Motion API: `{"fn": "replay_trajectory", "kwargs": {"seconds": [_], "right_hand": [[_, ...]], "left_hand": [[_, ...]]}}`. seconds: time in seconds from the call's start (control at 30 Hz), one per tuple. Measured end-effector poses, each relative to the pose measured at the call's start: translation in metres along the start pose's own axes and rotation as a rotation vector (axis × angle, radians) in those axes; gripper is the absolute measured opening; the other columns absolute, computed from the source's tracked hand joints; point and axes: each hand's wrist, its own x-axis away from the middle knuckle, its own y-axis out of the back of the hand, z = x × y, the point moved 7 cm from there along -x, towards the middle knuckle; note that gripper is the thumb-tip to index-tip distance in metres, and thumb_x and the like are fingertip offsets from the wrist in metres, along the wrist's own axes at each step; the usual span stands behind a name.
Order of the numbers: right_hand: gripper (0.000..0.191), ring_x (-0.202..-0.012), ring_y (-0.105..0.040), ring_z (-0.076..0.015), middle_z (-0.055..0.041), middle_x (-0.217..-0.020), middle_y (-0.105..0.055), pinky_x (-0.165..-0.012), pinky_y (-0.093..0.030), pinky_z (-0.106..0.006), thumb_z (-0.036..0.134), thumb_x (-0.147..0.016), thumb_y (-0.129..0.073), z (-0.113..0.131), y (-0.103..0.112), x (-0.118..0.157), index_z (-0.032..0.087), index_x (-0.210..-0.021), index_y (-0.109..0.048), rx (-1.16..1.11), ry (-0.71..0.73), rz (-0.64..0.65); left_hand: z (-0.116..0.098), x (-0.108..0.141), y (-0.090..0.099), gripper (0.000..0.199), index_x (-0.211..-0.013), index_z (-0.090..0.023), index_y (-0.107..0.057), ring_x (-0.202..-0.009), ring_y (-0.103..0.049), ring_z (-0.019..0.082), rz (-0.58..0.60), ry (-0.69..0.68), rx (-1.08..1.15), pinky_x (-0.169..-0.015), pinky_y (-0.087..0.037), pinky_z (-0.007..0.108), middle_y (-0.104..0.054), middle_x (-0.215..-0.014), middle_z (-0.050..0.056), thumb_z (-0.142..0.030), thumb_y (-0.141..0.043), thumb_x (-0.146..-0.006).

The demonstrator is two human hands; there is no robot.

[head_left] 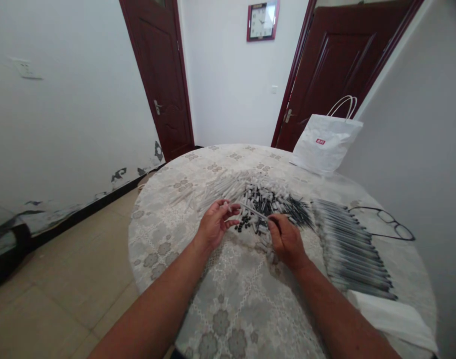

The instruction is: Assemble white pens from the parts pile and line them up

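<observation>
One slender, pale grey pen barrel (255,212) is held aslant above the tabletop, its near end between the thumb and curled index finger of the right hand (288,242). Those fingers are clamped on that end, and the rest of the barrel sticks out past them toward the left. Its far end reaches the fingertips of the left hand (213,225); whether they touch it is too blurred to tell. The left hand is turned partly palm up with its fingers bent; I cannot tell whether they are closed on anything.

Below and beyond the barrel spreads a heap of pen parts: long whitish tubes (225,189) behind the left hand, small black pieces (244,222) between the two hands, short pale pieces (273,188) farther back, and thin dark rods (301,212) fanned out beyond the right hand. To the right, pens (357,252) lie side by side in a row, with eyeglasses (396,224) just beside them and a white packet (394,314) at the row's near end. All this rests on a flower-patterned tablecloth (222,299). A white carrier bag (327,144) stands at the far right edge.
</observation>
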Motion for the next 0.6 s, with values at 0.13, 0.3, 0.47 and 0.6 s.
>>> {"fn": "replay_trajectory", "kwargs": {"seconds": [0.13,0.3,0.47,0.6], "right_hand": [[0.019,-0.082,-0.068,-0.0191,-0.0055,-0.094,-0.071,-0.076,-0.050,-0.029,0.030,-0.099,-0.046,0.010,-0.006,0.002,0.020,-0.108,-0.060,0.009,0.069,0.051],[0.019,-0.086,-0.069,-0.0191,-0.0067,-0.097,-0.071,-0.078,-0.051,-0.028,0.028,-0.099,-0.047,0.015,-0.008,0.003,0.019,-0.109,-0.060,0.024,0.116,0.068],[0.020,-0.085,-0.069,-0.0199,-0.0080,-0.097,-0.072,-0.078,-0.052,-0.029,0.029,-0.100,-0.046,0.014,-0.009,0.002,0.018,-0.108,-0.061,0.051,0.115,0.071],[0.021,-0.086,-0.069,-0.0205,-0.0083,-0.097,-0.072,-0.078,-0.052,-0.030,0.029,-0.099,-0.046,0.014,-0.011,0.002,0.019,-0.109,-0.061,0.058,0.114,0.084]], "left_hand": [[-0.006,0.000,0.002,0.025,-0.097,-0.017,-0.053,-0.095,-0.071,0.022,-0.034,-0.024,0.089,-0.069,-0.061,0.033,-0.071,-0.109,0.013,-0.029,-0.071,-0.085],[-0.006,0.001,0.000,0.025,-0.097,-0.018,-0.051,-0.100,-0.070,0.024,-0.026,-0.031,0.103,-0.069,-0.062,0.033,-0.071,-0.109,0.013,-0.030,-0.070,-0.086],[-0.005,0.002,-0.003,0.027,-0.097,-0.019,-0.049,-0.103,-0.069,0.025,-0.001,-0.033,0.067,-0.070,-0.062,0.034,-0.072,-0.110,0.013,-0.032,-0.071,-0.086],[-0.002,0.003,-0.006,0.031,-0.096,-0.019,-0.048,-0.106,-0.069,0.025,0.012,-0.030,-0.002,-0.070,-0.062,0.032,-0.071,-0.112,0.013,-0.036,-0.072,-0.085]]}}
